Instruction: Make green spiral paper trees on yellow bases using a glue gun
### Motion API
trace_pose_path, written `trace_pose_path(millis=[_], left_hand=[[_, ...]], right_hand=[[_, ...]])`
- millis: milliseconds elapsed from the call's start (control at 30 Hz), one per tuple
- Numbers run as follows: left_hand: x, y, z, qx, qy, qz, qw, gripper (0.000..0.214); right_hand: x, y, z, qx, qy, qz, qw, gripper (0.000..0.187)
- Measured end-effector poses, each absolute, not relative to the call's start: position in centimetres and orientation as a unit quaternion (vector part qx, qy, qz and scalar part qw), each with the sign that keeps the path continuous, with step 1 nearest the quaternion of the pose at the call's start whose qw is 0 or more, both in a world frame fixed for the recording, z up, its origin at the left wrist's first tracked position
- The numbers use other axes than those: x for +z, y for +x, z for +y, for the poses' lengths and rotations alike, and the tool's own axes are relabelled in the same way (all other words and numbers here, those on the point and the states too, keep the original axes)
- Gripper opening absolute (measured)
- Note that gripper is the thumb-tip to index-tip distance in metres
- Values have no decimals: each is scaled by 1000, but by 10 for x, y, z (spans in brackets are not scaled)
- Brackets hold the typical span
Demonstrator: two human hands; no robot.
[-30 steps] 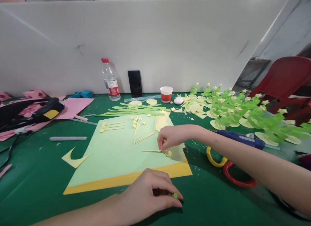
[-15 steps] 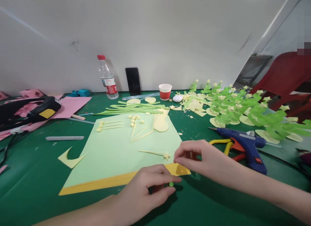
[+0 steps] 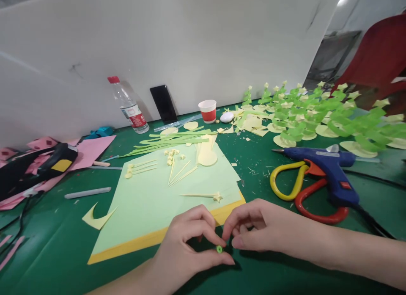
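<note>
A small green paper coil (image 3: 219,249) is pinched between the thumb and forefinger of my left hand (image 3: 193,240), at the front of the table. Close on its right is my right hand (image 3: 250,225), fingers curled and a gap between forefinger and thumb, with nothing seen in them. Behind both hands lies a pale green paper sheet (image 3: 142,206) with a yellow strip (image 3: 127,246) along its near edge. On the sheet rests a thin stick with a paper star (image 3: 217,197). Small paper stars (image 3: 171,154), more sticks (image 3: 180,175) and a pale yellow paper circle (image 3: 207,157) lie farther back.
A blue glue gun (image 3: 333,164) and scissors with yellow and red handles (image 3: 287,197) lie right. Many green paper spirals topped with stars (image 3: 317,113) stand behind them. A bottle (image 3: 131,111), phone (image 3: 163,103) and paper cup (image 3: 207,111) stand at the back; green strips (image 3: 171,139) lie before them.
My right hand has come down and toward my left hand, beside the green coil. My left hand still pinches the coil. The camera view has tilted and shifted.
</note>
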State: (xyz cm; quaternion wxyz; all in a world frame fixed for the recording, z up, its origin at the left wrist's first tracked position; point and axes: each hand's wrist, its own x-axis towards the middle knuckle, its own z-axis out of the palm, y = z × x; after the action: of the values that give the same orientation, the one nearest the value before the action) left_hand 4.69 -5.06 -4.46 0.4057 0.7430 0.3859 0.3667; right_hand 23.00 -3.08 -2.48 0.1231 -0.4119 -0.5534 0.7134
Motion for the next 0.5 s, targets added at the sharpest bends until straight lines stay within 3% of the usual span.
trace_pose_path(millis=[233, 500], left_hand=[[-40, 55, -51, 358, 773, 354, 385, 25], [-37, 59, -50, 369, 792, 333, 353, 17]], right_hand=[[-22, 225, -38, 750, -414, -507, 96, 17], [-23, 221, -37, 751, -437, -483, 105, 13]])
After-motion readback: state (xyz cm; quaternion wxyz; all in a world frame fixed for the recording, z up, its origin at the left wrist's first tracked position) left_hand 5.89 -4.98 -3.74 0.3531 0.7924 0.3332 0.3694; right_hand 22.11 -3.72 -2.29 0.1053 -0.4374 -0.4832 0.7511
